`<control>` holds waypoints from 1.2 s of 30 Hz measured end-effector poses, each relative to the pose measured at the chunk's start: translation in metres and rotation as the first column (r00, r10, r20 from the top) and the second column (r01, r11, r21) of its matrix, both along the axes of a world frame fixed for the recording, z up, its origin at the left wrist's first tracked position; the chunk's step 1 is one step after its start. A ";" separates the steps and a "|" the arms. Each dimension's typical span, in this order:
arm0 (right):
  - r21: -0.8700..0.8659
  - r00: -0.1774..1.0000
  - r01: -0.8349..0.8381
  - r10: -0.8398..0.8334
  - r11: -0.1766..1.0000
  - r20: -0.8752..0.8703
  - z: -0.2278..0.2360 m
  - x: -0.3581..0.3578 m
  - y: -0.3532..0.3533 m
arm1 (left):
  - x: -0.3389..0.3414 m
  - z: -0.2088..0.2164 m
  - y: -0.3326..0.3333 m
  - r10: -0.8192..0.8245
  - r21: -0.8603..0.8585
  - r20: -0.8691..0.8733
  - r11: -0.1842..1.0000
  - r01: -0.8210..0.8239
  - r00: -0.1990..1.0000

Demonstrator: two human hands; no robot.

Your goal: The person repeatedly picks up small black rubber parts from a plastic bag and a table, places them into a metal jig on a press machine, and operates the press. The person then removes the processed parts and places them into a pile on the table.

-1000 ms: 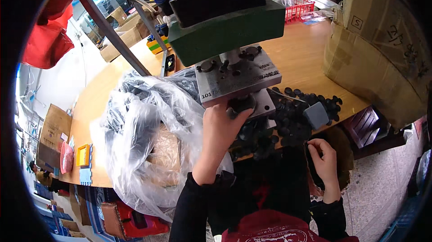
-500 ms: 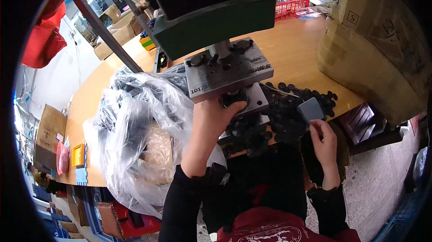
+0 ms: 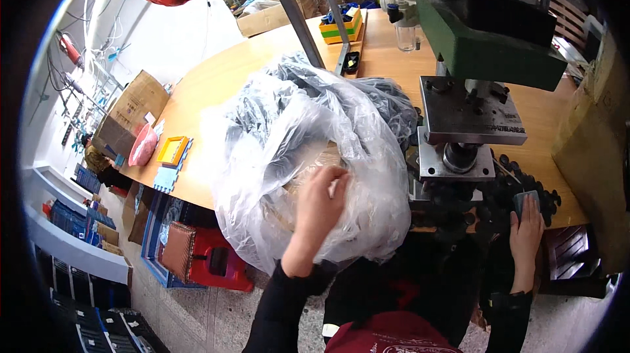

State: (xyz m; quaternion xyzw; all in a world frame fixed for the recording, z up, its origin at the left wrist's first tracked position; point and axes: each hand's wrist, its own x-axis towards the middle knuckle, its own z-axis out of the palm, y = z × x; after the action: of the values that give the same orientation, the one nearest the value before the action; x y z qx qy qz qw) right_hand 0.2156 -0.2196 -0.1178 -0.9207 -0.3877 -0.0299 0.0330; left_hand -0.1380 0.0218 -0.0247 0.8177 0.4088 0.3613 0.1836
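Observation:
My left hand (image 3: 321, 202) hovers over a large clear plastic bag (image 3: 262, 176), fingers curled together; anything inside them is hidden. Brown wrapping shows in the bag's middle, with dark contents farther back. My right hand (image 3: 527, 238) lies with its fingers stretched over a small grey box (image 3: 525, 200), which a thin cable reaches. Between my hands stands a green press (image 3: 489, 41), with a steel upper plate (image 3: 469, 116) and a steel lower plate (image 3: 430, 162). A round black part (image 3: 459, 158) sits on the lower plate, below the upper one.
Several small black discs (image 3: 548, 202) lie around the grey box. A big cardboard box (image 3: 594, 136) stands at the right edge. On the table's left are a yellow tray (image 3: 172, 151) and a pink basin (image 3: 142, 145). A red stool (image 3: 226, 267) stands below the table's edge.
My left hand has left the press plates and moved left over the bag. My right hand has slid from the grey box's near edge onto it. The view has swung left.

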 end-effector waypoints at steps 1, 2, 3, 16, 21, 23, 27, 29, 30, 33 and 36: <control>-0.015 1.000 0.002 -0.002 1.000 -0.006 0.001 0.000 0.002 | -0.029 -0.014 0.023 0.080 0.058 -0.102 0.996 -0.075 0.992; -0.031 1.000 0.000 0.000 1.000 -0.013 0.001 0.001 0.006 | -0.050 -0.018 0.040 0.211 0.137 -0.245 0.974 -0.182 0.946; -0.051 1.000 0.007 -0.008 0.999 -0.012 0.002 0.003 0.007 | -0.064 -0.021 0.057 0.263 0.137 -0.356 0.964 -0.228 0.897; 0.007 0.999 -0.026 0.026 1.000 -0.034 0.012 0.010 0.012 | -0.097 -0.086 0.124 0.242 0.257 -0.753 0.964 -0.065 0.612; 0.273 0.992 -0.116 0.097 0.955 0.081 -0.007 0.012 -0.011 | -0.095 -0.074 0.125 0.141 0.207 -0.788 0.977 0.042 0.599; 0.409 0.992 -0.128 0.106 0.904 0.074 -0.012 0.004 -0.018 | -0.094 -0.068 0.126 0.119 0.157 -0.804 0.987 0.015 0.582; 0.580 0.971 -0.201 0.237 0.789 0.013 0.006 -0.038 -0.006 | -0.106 -0.079 0.134 0.151 0.151 -0.824 0.988 -0.047 0.546; 0.660 0.942 -0.275 0.334 0.699 0.038 0.028 -0.055 0.003 | -0.098 -0.071 0.134 0.127 0.108 -0.842 0.992 -0.068 0.524; 0.673 0.929 -0.295 0.368 0.678 0.037 0.038 -0.060 0.010 | -0.098 -0.068 0.132 0.123 0.135 -0.806 0.991 -0.022 0.579; 0.721 0.884 -0.359 0.464 0.593 0.058 0.064 -0.074 0.033 | -0.098 -0.050 0.116 0.079 0.176 -0.678 0.983 0.058 0.731; 0.776 0.874 -0.346 0.482 0.527 0.063 0.079 -0.078 0.059 | -0.061 0.009 0.071 -0.111 -0.258 -0.566 0.965 -0.048 0.817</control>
State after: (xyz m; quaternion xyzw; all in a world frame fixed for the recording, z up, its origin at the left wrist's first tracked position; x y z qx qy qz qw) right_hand 0.1375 -0.1602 -0.0388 -0.6973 -0.5410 -0.1092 0.4573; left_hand -0.1989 0.0926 -0.0153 0.8639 0.4751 0.0371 0.1632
